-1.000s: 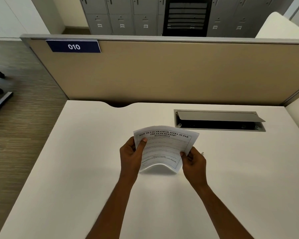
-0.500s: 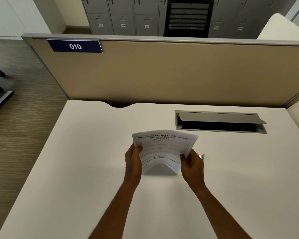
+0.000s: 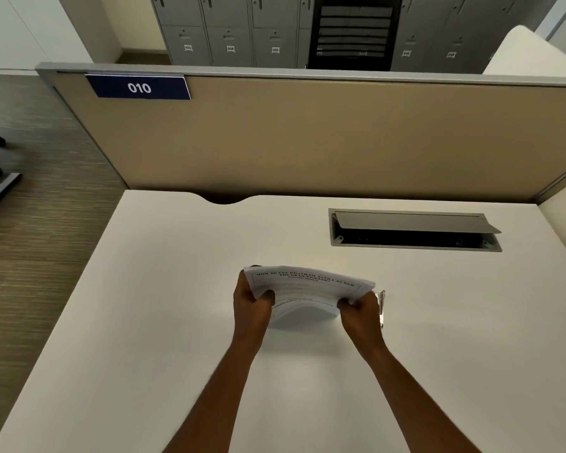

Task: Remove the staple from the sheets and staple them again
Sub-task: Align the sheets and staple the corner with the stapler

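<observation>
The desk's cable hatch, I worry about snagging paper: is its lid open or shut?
Open: the grey lid of the hatch is tilted up, showing the dark cavity beneath.

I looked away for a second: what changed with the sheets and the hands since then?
The sheets tipped from facing the camera to nearly flat, lower over the desk. The left hand shifted up toward their top-left corner. The right hand kept its grip; the metal tool stayed put.

staple unseen, sheets (image 3: 307, 289) text blurred
</observation>
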A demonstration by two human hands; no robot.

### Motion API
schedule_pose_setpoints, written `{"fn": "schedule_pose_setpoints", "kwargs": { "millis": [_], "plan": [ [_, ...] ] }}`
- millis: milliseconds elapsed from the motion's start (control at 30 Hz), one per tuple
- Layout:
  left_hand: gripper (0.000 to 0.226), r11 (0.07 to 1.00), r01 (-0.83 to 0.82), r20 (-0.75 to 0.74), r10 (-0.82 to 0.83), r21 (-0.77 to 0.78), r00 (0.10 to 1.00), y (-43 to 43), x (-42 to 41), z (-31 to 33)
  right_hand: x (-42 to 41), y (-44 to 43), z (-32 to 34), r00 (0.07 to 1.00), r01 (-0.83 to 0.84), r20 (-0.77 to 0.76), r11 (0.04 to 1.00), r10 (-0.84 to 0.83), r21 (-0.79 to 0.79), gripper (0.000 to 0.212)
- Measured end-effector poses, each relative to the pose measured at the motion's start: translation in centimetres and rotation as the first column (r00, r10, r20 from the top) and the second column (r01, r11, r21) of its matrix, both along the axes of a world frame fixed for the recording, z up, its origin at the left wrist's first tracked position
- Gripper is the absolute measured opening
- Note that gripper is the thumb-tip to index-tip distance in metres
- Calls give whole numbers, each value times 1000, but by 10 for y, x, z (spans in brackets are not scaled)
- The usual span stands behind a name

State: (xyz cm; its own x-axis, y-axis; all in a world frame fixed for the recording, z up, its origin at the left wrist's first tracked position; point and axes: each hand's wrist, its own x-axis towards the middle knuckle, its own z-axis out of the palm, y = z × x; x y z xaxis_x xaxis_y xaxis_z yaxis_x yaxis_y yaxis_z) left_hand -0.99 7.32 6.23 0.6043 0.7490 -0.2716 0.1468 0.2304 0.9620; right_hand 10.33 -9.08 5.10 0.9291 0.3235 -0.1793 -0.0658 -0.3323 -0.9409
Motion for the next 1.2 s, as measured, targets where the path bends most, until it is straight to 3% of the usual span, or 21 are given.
{"fn": "schedule_pose_setpoints", "kwargs": {
  "millis": [100, 233, 333, 500, 600, 667, 833, 1200],
  "plan": [
    [35, 999, 10, -74, -14, -48, 997, 0, 0, 1, -1, 1, 1, 999, -13, -30, 1000, 12, -17, 48],
    [8, 998, 48, -111, -51, -32, 993, 1, 0, 4, 0, -2, -1, 998, -18, -57, 999, 17, -29, 31],
    [13, 996, 84, -93, -84, 6, 992, 3, 0, 8, 1, -3, 4, 999, -13, -47, 1000, 12, -16, 10],
    [31, 995, 104, -114, -104, -7, 988, -1, -1, -1, -1, -1, 6, 1000, -10, -24, 999, 10, -37, 29],
    [35, 994, 110, -135, -108, 1, 985, 0, -1, -3, -1, 0, 4, 1000, -25, -2, 999, 25, -45, 25],
    [35, 991, 128, -149, -122, 27, 981, 1, -1, -3, -1, 0, 2, 1000, -23, 17, 999, 24, -48, 21],
    [36, 987, 146, -167, -133, 70, 977, 5, -2, 0, -1, -4, 2, 997, -56, 45, 998, 55, 23, 37],
    [23, 990, 86, -113, -73, 114, 991, 5, 5, 11, 6, -3, 5, 990, -32, 141, 998, 23, 58, 21]
  ]
}}
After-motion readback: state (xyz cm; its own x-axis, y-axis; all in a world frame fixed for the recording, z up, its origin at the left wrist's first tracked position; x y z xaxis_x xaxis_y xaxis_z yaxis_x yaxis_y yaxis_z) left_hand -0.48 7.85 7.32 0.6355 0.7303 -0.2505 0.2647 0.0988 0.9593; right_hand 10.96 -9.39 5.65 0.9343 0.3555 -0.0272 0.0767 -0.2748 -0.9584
